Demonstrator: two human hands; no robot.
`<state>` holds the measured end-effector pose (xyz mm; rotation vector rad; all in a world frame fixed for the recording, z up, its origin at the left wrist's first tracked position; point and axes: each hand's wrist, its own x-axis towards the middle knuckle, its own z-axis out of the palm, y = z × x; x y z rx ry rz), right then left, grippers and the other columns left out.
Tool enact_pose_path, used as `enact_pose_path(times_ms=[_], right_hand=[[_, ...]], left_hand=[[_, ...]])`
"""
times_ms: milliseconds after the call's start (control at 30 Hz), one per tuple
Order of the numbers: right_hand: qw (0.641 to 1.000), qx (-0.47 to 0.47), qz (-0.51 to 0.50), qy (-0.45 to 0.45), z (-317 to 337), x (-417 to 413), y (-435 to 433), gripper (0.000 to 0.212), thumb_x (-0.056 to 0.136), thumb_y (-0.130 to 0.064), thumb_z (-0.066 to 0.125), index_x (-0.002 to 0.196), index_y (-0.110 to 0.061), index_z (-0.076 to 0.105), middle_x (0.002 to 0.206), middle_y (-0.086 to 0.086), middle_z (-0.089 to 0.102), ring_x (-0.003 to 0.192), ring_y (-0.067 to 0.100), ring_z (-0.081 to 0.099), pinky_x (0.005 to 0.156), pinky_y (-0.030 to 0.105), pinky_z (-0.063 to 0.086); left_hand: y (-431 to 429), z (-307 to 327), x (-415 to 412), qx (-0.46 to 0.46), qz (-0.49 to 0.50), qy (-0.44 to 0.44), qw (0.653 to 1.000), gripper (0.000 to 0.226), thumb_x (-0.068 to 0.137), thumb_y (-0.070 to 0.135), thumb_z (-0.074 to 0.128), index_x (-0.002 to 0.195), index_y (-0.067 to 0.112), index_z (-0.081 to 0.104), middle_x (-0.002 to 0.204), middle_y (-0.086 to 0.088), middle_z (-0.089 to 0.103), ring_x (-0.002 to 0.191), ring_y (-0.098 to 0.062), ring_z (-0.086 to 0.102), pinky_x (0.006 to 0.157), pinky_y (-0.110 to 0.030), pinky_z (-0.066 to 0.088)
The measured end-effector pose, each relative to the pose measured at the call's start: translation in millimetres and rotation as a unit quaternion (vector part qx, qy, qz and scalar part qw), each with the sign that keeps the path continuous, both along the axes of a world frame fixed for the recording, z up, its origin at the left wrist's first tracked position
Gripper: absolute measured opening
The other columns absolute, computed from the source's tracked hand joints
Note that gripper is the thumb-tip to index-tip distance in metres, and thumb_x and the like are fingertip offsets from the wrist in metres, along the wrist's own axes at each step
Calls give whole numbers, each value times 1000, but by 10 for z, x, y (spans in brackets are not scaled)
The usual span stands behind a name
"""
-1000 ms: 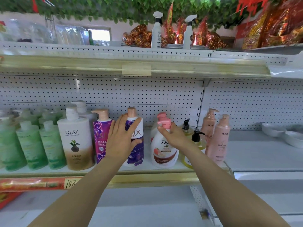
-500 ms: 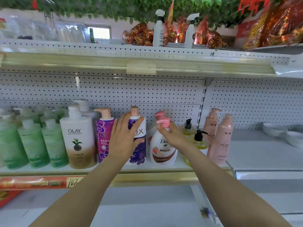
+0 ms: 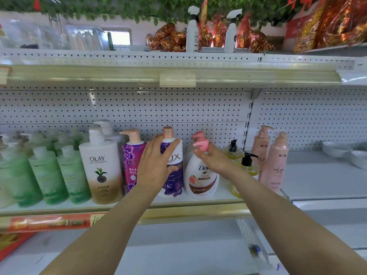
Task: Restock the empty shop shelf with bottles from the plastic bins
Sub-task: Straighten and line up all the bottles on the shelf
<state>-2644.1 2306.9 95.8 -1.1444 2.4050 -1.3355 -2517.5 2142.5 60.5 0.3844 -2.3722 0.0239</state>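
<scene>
On the shelf (image 3: 178, 208) stands a row of bottles. My left hand (image 3: 156, 163) grips the front of a purple and white LUX bottle (image 3: 175, 179) that stands upright. To its right my right hand (image 3: 211, 159) holds the neck of a white Dove pump bottle (image 3: 200, 179), just under its pink pump. A second pink pump shows right behind the Dove. A magenta LUX bottle (image 3: 130, 163) stands against the left side of the purple one.
Left of these stand a white OLAY pump bottle (image 3: 101, 167) and several green bottles (image 3: 47, 175). Right of the Dove are two yellow pump bottles (image 3: 248, 165) and two pink bottles (image 3: 275, 161). White bowls (image 3: 337, 148) sit far right. Spray bottles (image 3: 192, 30) stand on the top shelf.
Both hands stay on the same bottles. The view has shifted slightly, with the shelf sitting a little higher and nearer in the frame.
</scene>
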Motion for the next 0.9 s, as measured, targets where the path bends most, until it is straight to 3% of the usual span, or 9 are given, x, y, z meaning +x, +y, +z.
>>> enact_pose_path(times_ms=[233,367,500,900], right_hand=[[999,-1,-42,-3,15,48,-43,38,103,-33,51,136,-14,48,125,3,53,116,19,48,94,30,37],[999,3,-53,-6,12,45,-53,37,102,-36,51,134,-17,45,117,-3,49,112,16,46,90,28,34],[998,6,-53,-19,-15,52,-53,45,102,-41,49,141,-19,41,120,-4,47,115,15,44,92,29,34],[996,0,-73,-45,-57,58,-78,53,101,-45,50,145,-20,35,122,-4,48,119,18,45,88,30,38]], left_hand=[[1,107,15,13,-19,1,1000,77,75,37,82,143,29,47,143,-14,42,126,-32,41,101,-43,43],[-60,218,-8,23,-31,-21,999,76,82,44,74,148,37,36,142,-10,39,127,-28,35,101,-37,41],[-138,264,-52,29,-39,-51,998,78,86,48,68,152,40,27,145,-12,42,130,-31,39,104,-40,41],[-239,492,-107,119,-97,-112,982,72,74,36,83,137,33,49,124,-8,63,113,-31,53,95,-41,47]])
